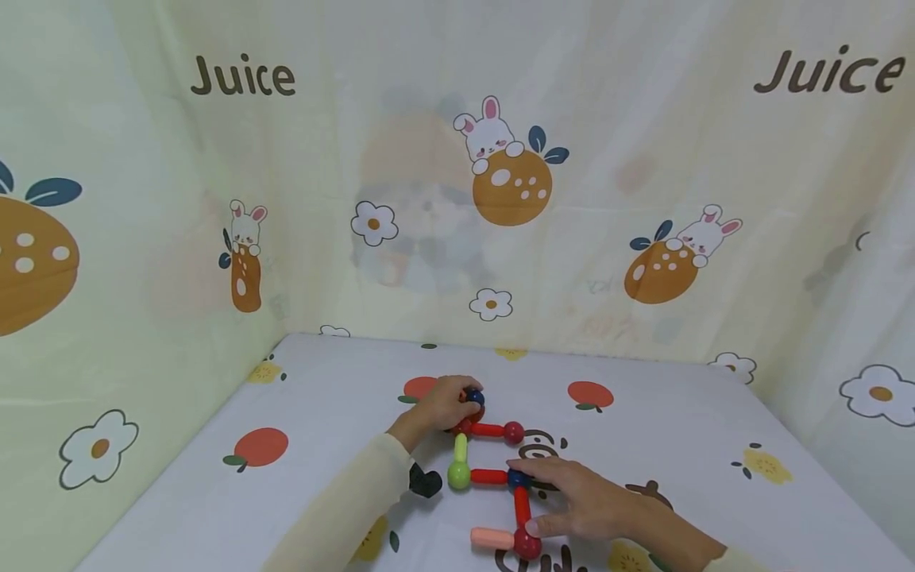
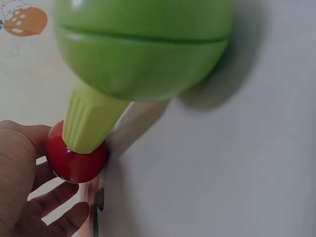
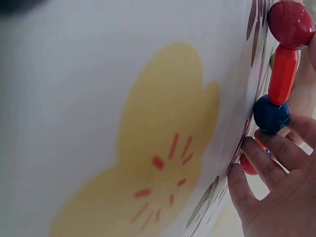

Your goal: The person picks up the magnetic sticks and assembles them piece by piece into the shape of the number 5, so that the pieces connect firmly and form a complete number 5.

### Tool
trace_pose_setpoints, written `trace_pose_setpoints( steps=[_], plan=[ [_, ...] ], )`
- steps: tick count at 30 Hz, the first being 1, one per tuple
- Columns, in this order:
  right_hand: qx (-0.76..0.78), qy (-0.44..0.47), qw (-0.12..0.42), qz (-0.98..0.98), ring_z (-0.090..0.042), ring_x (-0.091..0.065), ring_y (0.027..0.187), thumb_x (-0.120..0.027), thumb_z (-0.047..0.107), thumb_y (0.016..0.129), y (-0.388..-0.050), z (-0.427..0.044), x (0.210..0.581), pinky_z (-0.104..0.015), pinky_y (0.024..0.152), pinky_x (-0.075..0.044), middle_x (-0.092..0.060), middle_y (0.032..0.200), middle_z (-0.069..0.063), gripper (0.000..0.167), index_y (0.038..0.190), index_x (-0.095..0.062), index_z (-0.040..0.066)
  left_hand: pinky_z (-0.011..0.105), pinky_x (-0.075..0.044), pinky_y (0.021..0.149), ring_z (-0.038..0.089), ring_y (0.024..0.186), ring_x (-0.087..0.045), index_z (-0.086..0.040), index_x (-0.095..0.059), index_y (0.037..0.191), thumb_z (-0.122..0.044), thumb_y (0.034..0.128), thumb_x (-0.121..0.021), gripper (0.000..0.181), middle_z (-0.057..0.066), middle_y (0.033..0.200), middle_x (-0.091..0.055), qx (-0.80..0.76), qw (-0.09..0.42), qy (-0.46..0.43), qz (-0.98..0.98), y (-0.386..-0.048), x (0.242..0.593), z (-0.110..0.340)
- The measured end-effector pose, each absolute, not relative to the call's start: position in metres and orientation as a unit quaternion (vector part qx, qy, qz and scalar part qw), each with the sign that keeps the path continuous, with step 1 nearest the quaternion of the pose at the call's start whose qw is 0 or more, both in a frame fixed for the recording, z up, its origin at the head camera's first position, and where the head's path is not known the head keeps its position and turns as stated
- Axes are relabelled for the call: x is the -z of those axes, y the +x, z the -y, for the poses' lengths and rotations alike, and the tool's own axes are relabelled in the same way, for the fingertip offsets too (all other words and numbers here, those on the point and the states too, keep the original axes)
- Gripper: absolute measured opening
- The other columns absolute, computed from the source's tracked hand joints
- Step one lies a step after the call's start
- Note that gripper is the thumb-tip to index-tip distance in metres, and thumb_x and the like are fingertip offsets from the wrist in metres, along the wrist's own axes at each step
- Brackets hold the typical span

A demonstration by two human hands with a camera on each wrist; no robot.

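A toy figure of plastic balls joined by short rods lies on the table. My left hand (image 1: 445,403) grips its far end, around a red ball (image 2: 76,160); a dark blue ball (image 1: 474,399) shows by the fingers. From there a yellow-green rod (image 1: 461,448) runs to a green ball (image 1: 459,475), then a red rod (image 1: 489,477) to a second blue ball (image 3: 271,114). My right hand (image 1: 589,499) touches that blue ball with extended fingers, its thumb against the near red ball (image 1: 527,543). Part of the far end is hidden under my left hand.
A red rod (image 1: 488,430) with another red ball (image 1: 513,432) sticks out right of my left hand. A pink rod (image 1: 492,539) extends left from the near red ball. The printed cloth (image 1: 322,397) covers the table, and patterned curtains (image 1: 400,159) hang around it.
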State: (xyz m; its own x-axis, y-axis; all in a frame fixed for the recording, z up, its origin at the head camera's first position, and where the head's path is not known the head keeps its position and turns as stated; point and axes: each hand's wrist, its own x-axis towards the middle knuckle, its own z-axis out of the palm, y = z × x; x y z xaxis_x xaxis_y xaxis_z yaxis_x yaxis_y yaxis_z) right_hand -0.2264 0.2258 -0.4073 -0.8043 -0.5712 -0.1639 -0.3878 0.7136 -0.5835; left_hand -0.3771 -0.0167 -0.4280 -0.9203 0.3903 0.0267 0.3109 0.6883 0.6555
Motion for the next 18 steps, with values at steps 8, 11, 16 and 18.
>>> trace_pose_setpoints(
  steps=[8, 11, 16, 18],
  plan=[
    [0.272, -0.261, 0.170, -0.911, -0.030, -0.045, 0.135, -0.074, 0.053, 0.085, -0.225, -0.225, 0.405, -0.067, 0.104, -0.041, -0.051, 0.149, 0.001, 0.078, 0.153, -0.045, 0.029, 0.035, -0.056, 0.087, 0.020, 0.105, -0.056, -0.013, -0.065, 0.133, -0.025, 0.0953, -0.072, 0.040, 0.001, 0.117, -0.065, -0.360, 0.042, 0.219, -0.906, -0.364, 0.417, 0.020],
    [0.271, -0.264, 0.169, -0.910, -0.030, -0.045, 0.135, -0.074, 0.053, 0.085, -0.225, -0.226, 0.406, -0.067, 0.104, -0.040, -0.050, 0.150, 0.001, 0.077, 0.153, -0.045, 0.029, 0.033, -0.057, 0.085, 0.019, 0.105, -0.055, -0.013, -0.065, 0.133, -0.025, 0.0952, -0.072, 0.041, 0.001, 0.117, -0.065, -0.364, 0.037, 0.230, -0.902, -0.356, 0.409, 0.023],
    [0.265, -0.263, 0.166, -0.912, -0.030, -0.045, 0.136, -0.074, 0.054, 0.085, -0.224, -0.225, 0.406, -0.066, 0.105, -0.040, -0.050, 0.151, 0.001, 0.078, 0.153, -0.045, 0.029, 0.027, -0.056, 0.076, 0.018, 0.099, -0.056, -0.014, -0.068, 0.130, -0.025, 0.0934, -0.074, 0.039, -0.002, 0.107, -0.064, -0.362, 0.028, 0.250, -0.898, -0.341, 0.397, 0.030],
    [0.264, -0.262, 0.165, -0.914, -0.030, -0.044, 0.136, -0.074, 0.054, 0.085, -0.224, -0.225, 0.405, -0.066, 0.105, -0.040, -0.049, 0.151, 0.001, 0.079, 0.154, -0.044, 0.029, 0.025, -0.055, 0.072, 0.017, 0.095, -0.056, -0.014, -0.069, 0.128, -0.026, 0.0926, -0.075, 0.038, -0.003, 0.102, -0.063, -0.353, 0.022, 0.261, -0.898, -0.335, 0.392, 0.033]
  ],
)
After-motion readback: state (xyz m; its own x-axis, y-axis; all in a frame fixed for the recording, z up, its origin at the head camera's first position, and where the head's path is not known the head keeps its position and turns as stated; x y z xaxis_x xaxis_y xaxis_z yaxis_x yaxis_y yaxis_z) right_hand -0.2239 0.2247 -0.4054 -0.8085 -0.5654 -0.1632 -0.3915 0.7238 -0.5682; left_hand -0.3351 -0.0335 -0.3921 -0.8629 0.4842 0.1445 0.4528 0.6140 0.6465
